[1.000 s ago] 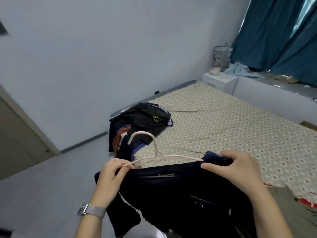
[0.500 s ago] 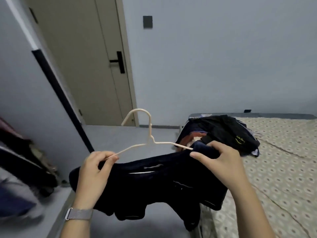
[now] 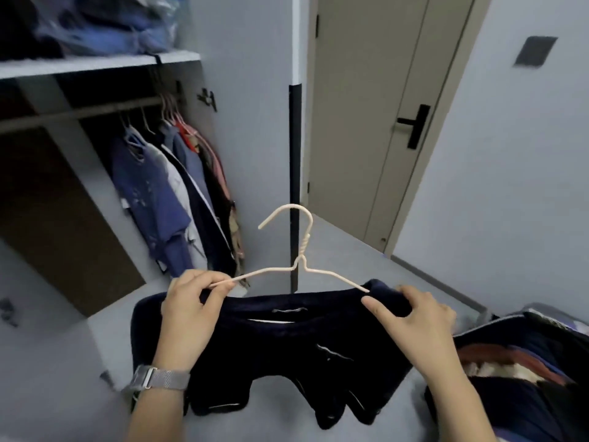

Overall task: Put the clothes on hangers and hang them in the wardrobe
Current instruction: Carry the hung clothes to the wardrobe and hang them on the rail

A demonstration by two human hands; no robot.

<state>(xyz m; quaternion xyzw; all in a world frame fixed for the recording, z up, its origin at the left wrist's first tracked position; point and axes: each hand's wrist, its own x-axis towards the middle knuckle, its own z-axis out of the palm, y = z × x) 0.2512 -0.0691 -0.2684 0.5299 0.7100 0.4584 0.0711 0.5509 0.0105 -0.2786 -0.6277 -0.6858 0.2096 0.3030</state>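
A dark navy garment [image 3: 287, 352] hangs on a cream wire hanger [image 3: 296, 256] held up in front of me, hook upward. My left hand [image 3: 191, 307] pinches the hanger's left arm together with the garment's left shoulder. My right hand [image 3: 411, 317] grips the garment's right shoulder, where the hanger's right arm goes into the cloth. The open wardrobe [image 3: 95, 173] is at the left, with a rail [image 3: 79, 114] carrying several hung clothes [image 3: 172, 193].
A shelf [image 3: 95, 63] above the rail holds folded clothes. A wardrobe side panel with a black edge strip [image 3: 294, 186] stands straight ahead, a closed door [image 3: 382, 122] behind it. A pile of clothes [image 3: 522, 378] lies on the bed corner at lower right.
The view has swung left from the bed to the wardrobe. Both hands keep the same hold on the hanger and the navy garment, which now hangs in front of the wardrobe.
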